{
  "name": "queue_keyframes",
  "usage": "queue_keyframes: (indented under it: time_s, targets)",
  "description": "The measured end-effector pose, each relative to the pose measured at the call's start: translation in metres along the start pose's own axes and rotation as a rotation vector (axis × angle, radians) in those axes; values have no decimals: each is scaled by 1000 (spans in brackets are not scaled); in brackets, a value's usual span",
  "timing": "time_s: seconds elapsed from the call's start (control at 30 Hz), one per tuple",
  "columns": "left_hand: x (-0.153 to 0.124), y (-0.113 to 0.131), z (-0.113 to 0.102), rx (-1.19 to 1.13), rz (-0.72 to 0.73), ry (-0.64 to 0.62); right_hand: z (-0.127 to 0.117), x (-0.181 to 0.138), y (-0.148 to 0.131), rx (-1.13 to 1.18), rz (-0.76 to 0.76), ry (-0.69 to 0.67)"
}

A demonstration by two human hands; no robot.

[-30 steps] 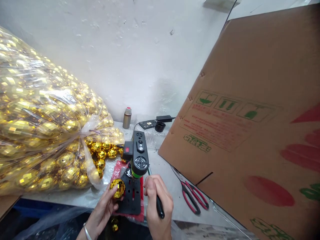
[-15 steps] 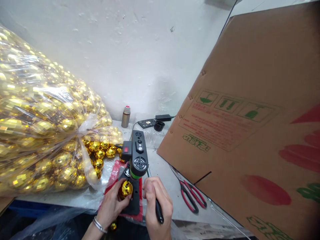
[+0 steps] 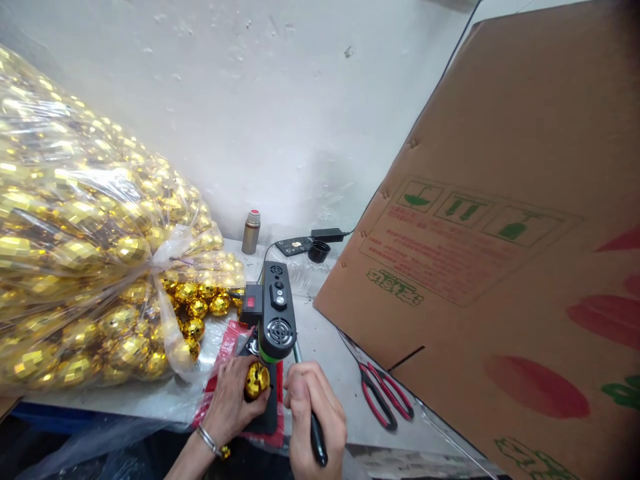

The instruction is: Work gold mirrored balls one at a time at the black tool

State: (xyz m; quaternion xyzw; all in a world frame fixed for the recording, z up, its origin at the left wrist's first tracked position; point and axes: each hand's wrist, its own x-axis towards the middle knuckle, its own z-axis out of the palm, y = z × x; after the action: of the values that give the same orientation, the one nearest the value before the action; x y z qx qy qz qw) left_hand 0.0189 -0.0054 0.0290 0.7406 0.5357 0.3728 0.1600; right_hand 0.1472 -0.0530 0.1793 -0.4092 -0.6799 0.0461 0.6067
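Note:
My left hand [image 3: 231, 400] is closed around a small gold mirror ball [image 3: 257, 379], holding it on the black base plate [image 3: 267, 415] under the head of a black bench tool [image 3: 277, 312]. My right hand [image 3: 311, 420] is wrapped round the tool's black lever handle [image 3: 317, 440], just right of the ball. A bracelet sits on my left wrist. The tool stands near the front edge of the grey table [image 3: 330, 347].
A large clear bag of gold mirror balls [image 3: 85, 247] fills the left side, with loose balls spilling beside the tool. A big brown cardboard box [image 3: 500, 253] leans at the right. Red-handled scissors [image 3: 383, 393] lie by it. A metal bottle [image 3: 251, 232], black cap and power adapter sit at the back.
My left hand carried the gold ball rightward from beside the base plate to under the tool's head. My right hand stayed gripped on the lever handle.

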Motion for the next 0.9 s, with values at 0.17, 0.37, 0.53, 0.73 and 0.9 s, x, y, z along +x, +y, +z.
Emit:
queue_keyframes:
  time_s: [0.17, 0.37, 0.53, 0.73, 0.9]
  targets:
    - [-3, -4, 3, -46, -31, -45, 8, -20, 10, 30, 26, 66]
    - [-3, -3, 5, -59, -26, -33, 20, -37, 15, -23, 44, 135]
    - [-3, -4, 6, -38, -13, -24, 29, -35, 20, -2, -12, 247]
    - [-3, -3, 6, -4, 0, -10, 36, -36, 28, 2, -70, 319]
    - [-2, -1, 5, -8, -27, -30, 37, -43, 30, 13, -19, 327]
